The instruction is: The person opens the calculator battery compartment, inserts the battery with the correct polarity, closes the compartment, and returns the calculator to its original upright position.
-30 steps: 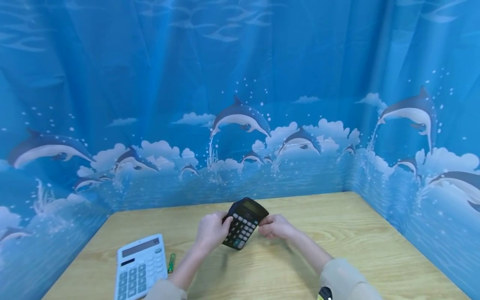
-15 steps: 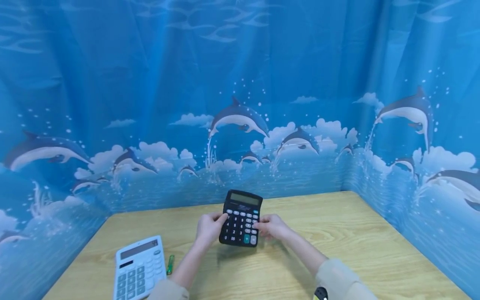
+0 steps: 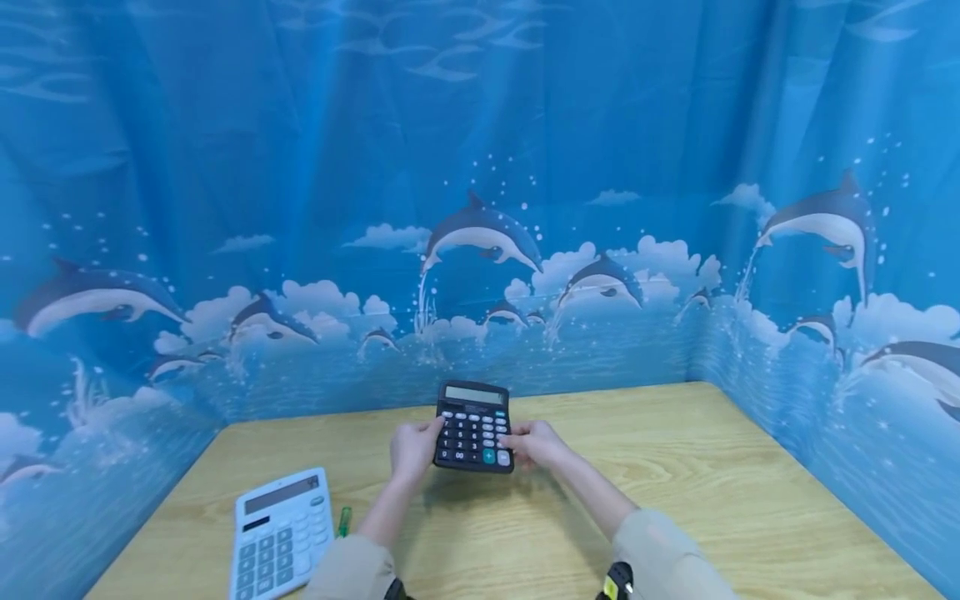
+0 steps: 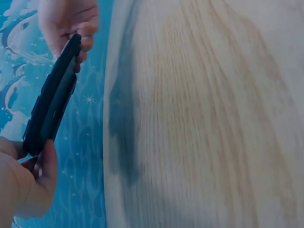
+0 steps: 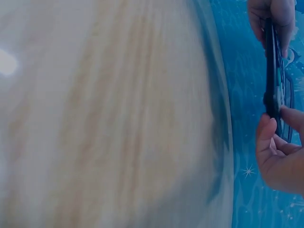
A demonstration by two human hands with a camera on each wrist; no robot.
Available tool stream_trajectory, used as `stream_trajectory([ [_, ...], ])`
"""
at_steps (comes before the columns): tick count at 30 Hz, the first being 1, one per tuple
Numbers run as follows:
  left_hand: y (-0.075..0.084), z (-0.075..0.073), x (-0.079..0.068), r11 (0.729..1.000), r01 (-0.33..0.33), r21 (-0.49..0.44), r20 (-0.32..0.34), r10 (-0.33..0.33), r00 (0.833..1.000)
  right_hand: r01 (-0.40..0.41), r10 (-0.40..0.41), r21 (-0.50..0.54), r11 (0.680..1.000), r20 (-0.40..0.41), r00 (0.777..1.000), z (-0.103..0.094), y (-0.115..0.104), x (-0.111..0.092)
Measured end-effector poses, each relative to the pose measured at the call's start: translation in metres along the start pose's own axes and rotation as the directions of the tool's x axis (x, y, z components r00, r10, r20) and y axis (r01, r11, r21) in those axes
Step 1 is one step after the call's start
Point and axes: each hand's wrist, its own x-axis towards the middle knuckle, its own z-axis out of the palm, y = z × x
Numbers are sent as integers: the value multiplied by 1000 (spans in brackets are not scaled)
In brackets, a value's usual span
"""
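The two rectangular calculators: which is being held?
The black rectangular calculator, held between left hand and right hand; the pale rectangular calculator lies on the wood-grained table.

Over the tabletop (image 3: 675, 467), rear of centre, the held calc. (image 3: 472, 427) sat btwn the L hand (image 3: 414, 450), at its L edge, & the R hand (image 3: 538, 443), at its R edge. The second calc. (image 3: 300, 537) lay on the tabletop, front L, well apart from the held calc. A small rod (image 3: 344, 520) lay just R of the second calc., its near end by the L sleeve (image 3: 352, 568). The curtain (image 3: 615, 125) hung behind the tabletop & along both sides. A wrist device (image 3: 617, 581) sat just L of the R sleeve (image 3: 667, 554), at the near edge of the head view.
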Motion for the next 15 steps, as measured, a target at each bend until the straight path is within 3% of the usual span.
stream_trajectory([
  [2, 0, 1, 3, 996, -28, 89, -63, 34, 997, 5, -5, 2, 1000, -8, 1000, 2, -2, 4],
  [5, 2, 2, 7, 986, -53, 155, -97, 69, 993, 8, -8, 0, 1000, -30, 1000, 5, -5, 9],
  [9, 0, 5, 10, 985, -51, 166, -29, 56, 998, -11, 8, -34, 999, -83, 997, 7, -8, 15],
  [12, -4, 9, 10, 992, -6, 128, 58, -1, 998, -38, 27, -95, 995, -118, 993, 7, -9, 19],
  [15, -8, 14, 10, 993, 41, 106, 97, -51, 994, -59, 38, -157, 986, -134, 990, 8, -8, 22],
])
